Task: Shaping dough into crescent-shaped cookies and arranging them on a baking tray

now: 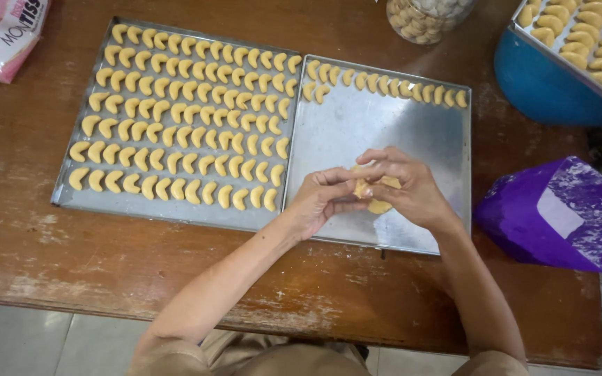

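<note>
My left hand [322, 200] and my right hand [405, 188] meet over the right metal tray [412, 132], both closed around a lump of yellow dough [377, 205]. Fingertips of both hands pinch the dough between them. One row of crescent-shaped dough pieces [384, 85] lines the far edge of this tray, with two more pieces started beneath it at the left. The left metal tray [64, 198] is filled with several rows of crescent pieces [182, 118].
A wooden table [106, 264] carries both trays. A purple bag [559, 216] lies at the right. A blue bowl [545, 83] with another tray of crescents on top stands at the back right, a clear jar [423, 17] at the back, a pink-white packet [1, 31] at the far left.
</note>
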